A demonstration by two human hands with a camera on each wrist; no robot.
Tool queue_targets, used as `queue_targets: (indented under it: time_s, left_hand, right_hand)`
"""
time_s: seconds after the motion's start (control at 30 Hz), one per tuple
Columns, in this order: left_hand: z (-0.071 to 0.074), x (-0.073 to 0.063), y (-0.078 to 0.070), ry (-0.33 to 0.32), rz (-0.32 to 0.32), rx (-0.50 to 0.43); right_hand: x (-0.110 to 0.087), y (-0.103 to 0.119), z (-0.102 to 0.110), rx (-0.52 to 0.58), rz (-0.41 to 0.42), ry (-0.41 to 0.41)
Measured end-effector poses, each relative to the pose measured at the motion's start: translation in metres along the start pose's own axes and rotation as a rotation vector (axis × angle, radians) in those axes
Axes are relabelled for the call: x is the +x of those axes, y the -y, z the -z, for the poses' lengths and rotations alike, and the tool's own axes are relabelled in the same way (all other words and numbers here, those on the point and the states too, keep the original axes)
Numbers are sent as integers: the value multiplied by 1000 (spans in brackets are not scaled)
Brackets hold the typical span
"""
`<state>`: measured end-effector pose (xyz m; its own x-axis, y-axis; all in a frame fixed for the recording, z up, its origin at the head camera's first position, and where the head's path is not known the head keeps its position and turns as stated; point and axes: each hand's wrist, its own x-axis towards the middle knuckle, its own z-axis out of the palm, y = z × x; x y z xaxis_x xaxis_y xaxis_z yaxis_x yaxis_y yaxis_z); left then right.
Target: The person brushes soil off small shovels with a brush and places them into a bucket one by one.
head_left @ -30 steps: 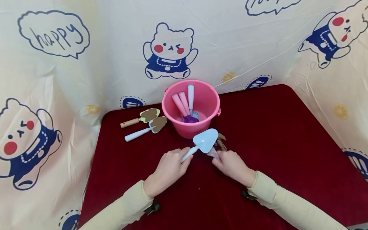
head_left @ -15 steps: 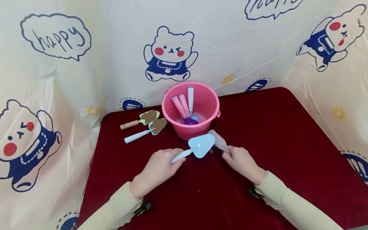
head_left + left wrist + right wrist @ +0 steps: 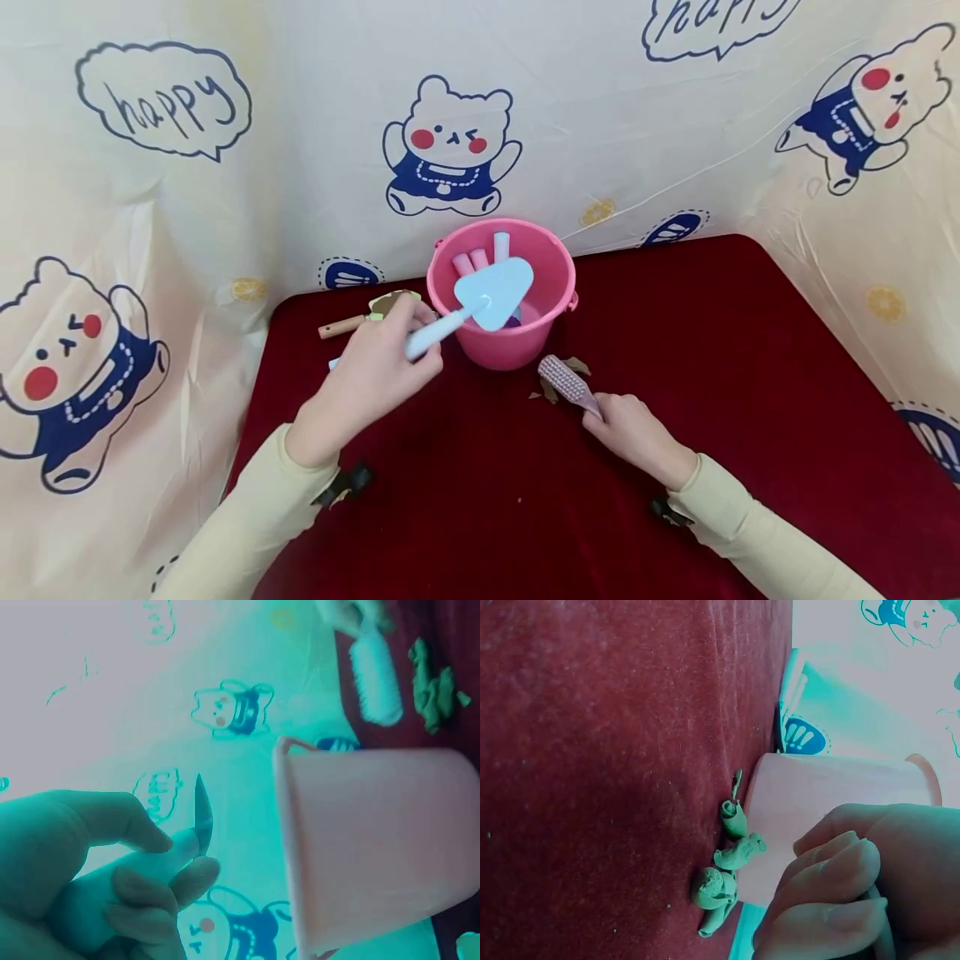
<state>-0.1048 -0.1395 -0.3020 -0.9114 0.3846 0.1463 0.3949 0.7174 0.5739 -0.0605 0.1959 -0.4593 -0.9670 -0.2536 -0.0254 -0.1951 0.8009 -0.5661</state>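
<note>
My left hand (image 3: 367, 383) grips the handle of a light blue trowel (image 3: 498, 287), whose blade is raised over the near side of the pink bucket (image 3: 498, 348). In the left wrist view the fingers (image 3: 146, 919) curl round the handle and the blade shows edge-on. My right hand (image 3: 637, 433) holds a greyish-purple brush (image 3: 567, 383) by its handle, its bristles facing up. Brown clay-like scraps (image 3: 551, 394) lie on the table beside the brush head, in front of the bucket. Inside the bucket, pink and light blue handles (image 3: 502, 247) lean, partly hidden by the trowel.
Left of the bucket lies a wooden-handled trowel (image 3: 345, 326) with a brown-coated blade. Another trowel with a light blue handle is mostly hidden behind my left hand. The table has a dark red cloth (image 3: 712, 350); a printed curtain (image 3: 315, 167) hangs behind it.
The left hand has raised the trowel away from the brush, left and up toward the bucket. The brush has turned bristles-up as the right hand moved slightly right.
</note>
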Motion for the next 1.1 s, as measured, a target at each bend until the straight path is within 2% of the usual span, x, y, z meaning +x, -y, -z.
queue_targets:
  time_s: [0.13,0.27,0.5,0.7,0.83,0.93,1.1]
  left_hand:
    - [8,21,4,26,28,-13]
    - [5,35,7,13,41,-26]
    - [1,46,10,-56,29,17]
    - [-3,55,13,-80,54,-22]
    - [-5,58,15,-146,36,-32]
    - [-8,60,16,-173,22,-37]
    - [-20,66,24,-227,-12,-30]
  right_hand:
    - [0,2,-2,-1,24,-36]
    - [-2,3,-5,7,25,-35]
    - [-4,0,-5,3,13,-29]
    - [-4,-2,-3,6,6,-14]
    - [-3,-3,-4,15,0,10]
    - [-3,-3,-4,35,-8,34]
    - [-1,-4,-6,23,4,57]
